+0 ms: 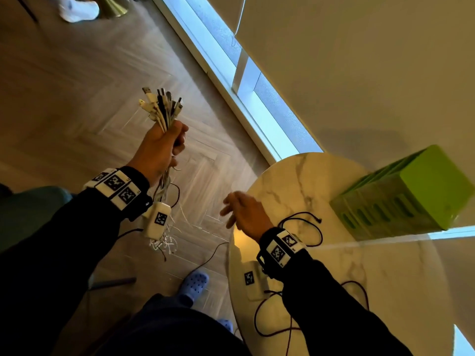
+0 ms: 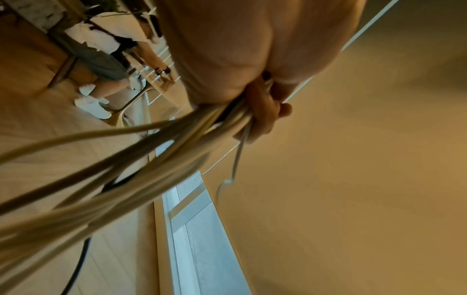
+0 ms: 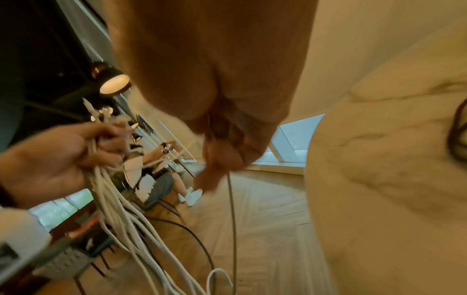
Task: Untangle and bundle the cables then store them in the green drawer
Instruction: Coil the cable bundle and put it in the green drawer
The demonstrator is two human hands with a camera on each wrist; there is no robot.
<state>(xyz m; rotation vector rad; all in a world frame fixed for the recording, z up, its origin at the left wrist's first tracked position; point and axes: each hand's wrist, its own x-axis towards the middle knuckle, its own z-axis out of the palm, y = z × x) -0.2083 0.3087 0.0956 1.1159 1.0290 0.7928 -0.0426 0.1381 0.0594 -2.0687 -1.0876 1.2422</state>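
Observation:
My left hand (image 1: 164,147) is raised over the floor and grips a thick bundle of white and black cables (image 1: 162,106). Their plug ends stick up above the fist and the rest hangs below the wrist. The left wrist view shows the fingers (image 2: 265,115) curled round the cables (image 2: 151,159). My right hand (image 1: 239,211) hovers at the left edge of the marble table (image 1: 385,278), blurred, with its fingers spread. In the right wrist view a thin white cable (image 3: 232,219) hangs by its fingertips (image 3: 222,159); I cannot tell whether they touch. The green drawer unit (image 1: 411,194) stands at the table's far right.
Dark thin cables (image 1: 318,227) lie looped on the table, and another (image 1: 257,322) trails near a white tagged block (image 1: 252,281). My foot in a blue clog (image 1: 195,283) stands on the wooden floor. A window strip runs along the wall. A seated person (image 3: 156,179) is in the background.

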